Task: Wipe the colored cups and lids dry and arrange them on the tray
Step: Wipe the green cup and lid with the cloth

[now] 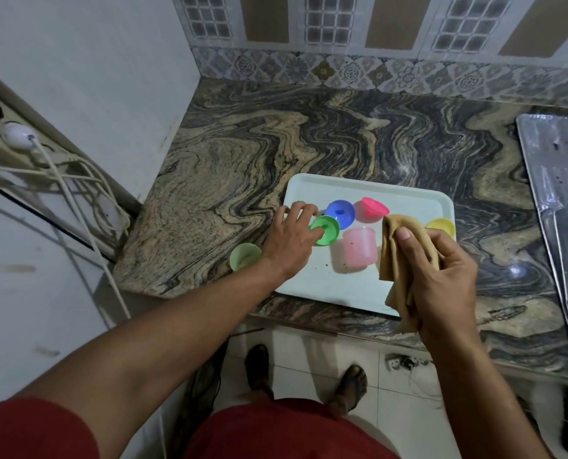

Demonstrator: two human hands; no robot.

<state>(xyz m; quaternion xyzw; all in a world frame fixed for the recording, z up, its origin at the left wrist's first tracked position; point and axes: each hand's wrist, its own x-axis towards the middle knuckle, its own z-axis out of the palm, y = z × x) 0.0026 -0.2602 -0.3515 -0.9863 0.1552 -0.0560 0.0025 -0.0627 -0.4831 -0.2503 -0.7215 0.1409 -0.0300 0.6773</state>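
Tray [312, 286]: white, lying at the near edge of the marbled counter [342, 134], its near rim almost level with the counter lip.
Open room: the near half of the tray is lying bare apart from a few crumbs; the far and left stretches of counter are standing free; a metal sheet [561, 207] is taking up the right side.
Left hand [292, 236]: reaching over the tray's left rim, fingers closing on the green lid [327, 231].
Right hand [441, 276]: gripping a bunched tan cloth [398, 250] above the tray's right near corner.
Cups, counted: one pale pink cup [359, 250] sitting mid-tray; one green cup [244, 256] standing off the tray, on the counter just left of it.
Lids, counted: four seem to be showing, green, blue [340, 213], pink [372, 210] and yellow [441, 226], though the yellow piece is being half hidden by the cloth and may be a cup.
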